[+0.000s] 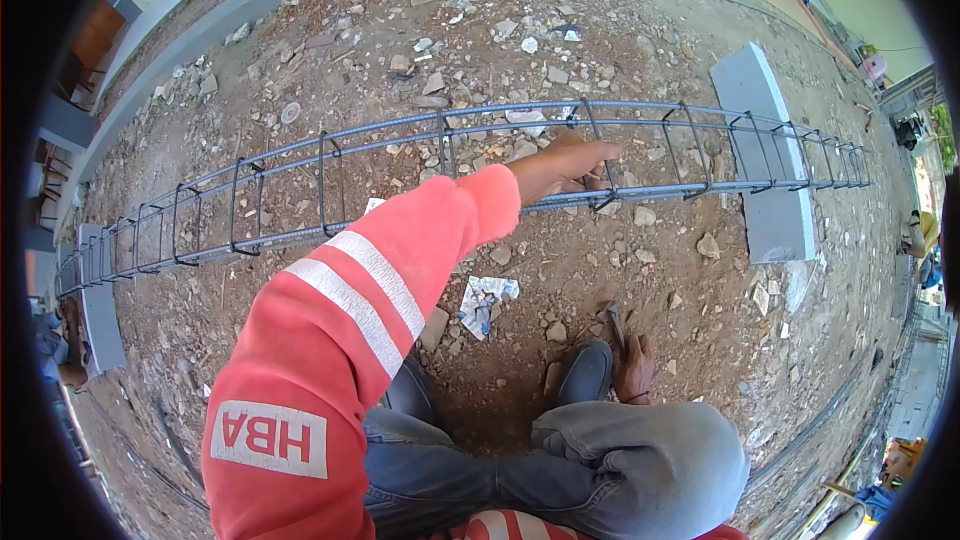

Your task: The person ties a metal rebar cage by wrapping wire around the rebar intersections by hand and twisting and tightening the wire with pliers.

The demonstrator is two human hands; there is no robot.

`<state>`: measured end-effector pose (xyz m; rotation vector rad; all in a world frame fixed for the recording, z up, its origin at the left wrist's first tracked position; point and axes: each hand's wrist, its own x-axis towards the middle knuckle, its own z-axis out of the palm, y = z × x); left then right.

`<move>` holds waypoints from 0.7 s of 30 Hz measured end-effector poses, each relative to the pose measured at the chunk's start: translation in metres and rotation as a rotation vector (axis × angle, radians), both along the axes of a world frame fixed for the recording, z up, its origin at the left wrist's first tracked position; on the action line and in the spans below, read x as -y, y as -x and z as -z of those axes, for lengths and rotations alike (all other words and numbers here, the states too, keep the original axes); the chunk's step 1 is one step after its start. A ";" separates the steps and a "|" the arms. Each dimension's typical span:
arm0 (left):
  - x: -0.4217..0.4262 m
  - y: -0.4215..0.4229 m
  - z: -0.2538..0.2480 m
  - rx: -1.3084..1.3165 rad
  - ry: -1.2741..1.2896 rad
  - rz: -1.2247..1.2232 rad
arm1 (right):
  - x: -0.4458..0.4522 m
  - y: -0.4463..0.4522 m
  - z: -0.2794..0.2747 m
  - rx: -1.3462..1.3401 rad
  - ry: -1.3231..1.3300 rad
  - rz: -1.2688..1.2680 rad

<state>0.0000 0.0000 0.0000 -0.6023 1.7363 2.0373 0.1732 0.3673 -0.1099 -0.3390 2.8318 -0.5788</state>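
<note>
A long rebar cage (440, 130) of straight bars and square stirrups spans the view above the ground. My left hand (570, 162), in a red sleeve with white stripes, reaches into the cage beside a stirrup (592, 130). Its fingers are curled together near the lower bars, and what they pinch, if anything, is hidden. Low beside my right knee, my right hand (636, 374) is closed around a slim dark metal hand tool (616, 328) with its head pointing up, away from me. The tool's exact kind is unclear.
A grey block (750, 90) supports the cage at right, and another grey block (102, 335) at left. Stones and rubble cover the dirt (500, 380). A crumpled paper scrap (487, 302) lies before my boots (585, 372). Partly visible people are at both edges.
</note>
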 end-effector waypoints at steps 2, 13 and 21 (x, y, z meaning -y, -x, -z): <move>0.001 0.000 -0.001 -0.036 -0.015 0.012 | -0.002 -0.002 0.003 -0.093 0.050 0.017; 0.002 0.001 0.004 -0.041 -0.008 0.001 | 0.034 0.050 -0.084 -0.083 0.477 0.225; 0.004 -0.009 -0.016 -0.112 0.079 0.070 | 0.086 0.122 -0.250 -0.521 -0.164 -0.490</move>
